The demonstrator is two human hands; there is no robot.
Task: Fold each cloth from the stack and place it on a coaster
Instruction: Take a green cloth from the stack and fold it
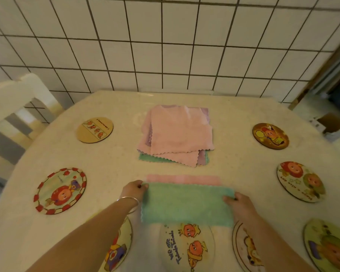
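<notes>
Green cloth lay spread across the near part of the worktop, its long axis running left to right in front of the person, with a pink strip of the same cloth or one beneath it showing along the far edge — which of the two I could not tell. The left hand sat at the cloth's far left corner, its fingers curled and pinching that corner; the right hand lay on the right end, its fingers bent over the edge there, apparently gripping it, though the thumb side was hidden. So each hand held one short end, and the cloth stretched between them with neither hand plainly nearer its middle.

The near edge of the cloth overlapped the top of a coaster printed with two round faces — the closest one, directly below the cloth. By my judgement the fold in hand was only partly done, and the next fold would bring one short end across toward the other, along that long axis.

Beyond, near the centre of the worktop, the stack of pink, lilac and green cloths waited, well apart from both hands. Other coasters ringed the worktop on both sides, none visibly bearing a cloth.
</notes>
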